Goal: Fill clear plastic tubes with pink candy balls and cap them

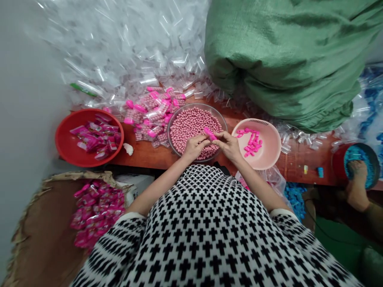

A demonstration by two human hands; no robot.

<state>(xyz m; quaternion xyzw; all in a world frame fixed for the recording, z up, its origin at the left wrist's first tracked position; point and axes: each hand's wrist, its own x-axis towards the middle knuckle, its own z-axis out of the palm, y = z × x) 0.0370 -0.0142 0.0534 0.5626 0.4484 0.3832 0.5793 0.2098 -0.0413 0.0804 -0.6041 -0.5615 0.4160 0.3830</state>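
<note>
Both hands [212,144] pinch a pink cap [210,133], slanting up-left.

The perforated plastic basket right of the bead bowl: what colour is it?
Pale pink plastic basket; head view.

Three bowls [60,135] [223,121] [336,161], one pink basket [277,133] (one green sack [284,59]).

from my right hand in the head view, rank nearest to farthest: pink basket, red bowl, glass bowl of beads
From the right hand, which pinches a pink piece together with the left hand:
1. Glass bowl of beads: right beneath the hand.
2. Pink basket: just to its right.
3. Red bowl: far off to the left.
</note>
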